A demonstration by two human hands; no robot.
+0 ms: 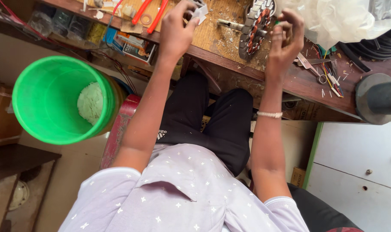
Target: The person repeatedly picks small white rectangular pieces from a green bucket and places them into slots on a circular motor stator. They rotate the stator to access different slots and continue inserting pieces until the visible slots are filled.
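My left hand (177,30) is raised over the wooden workbench (298,79), its fingers pinched on small white paper strips (199,10). My right hand (284,41) is curled beside a round metal motor stator (255,26) with copper windings, which stands on edge on the bench; the fingers touch or grip its right rim. A metal shaft (229,24) lies just left of the stator. Sawdust-like scraps cover the bench between both hands.
A green bucket (41,103) with pale powder stands at the left. Red-handled pliers (150,13) lie at the bench's far left, scissors (309,68) and wire offcuts at the right. A plastic bag (333,17), black cables and a dark cylinder (378,99) sit at the right.
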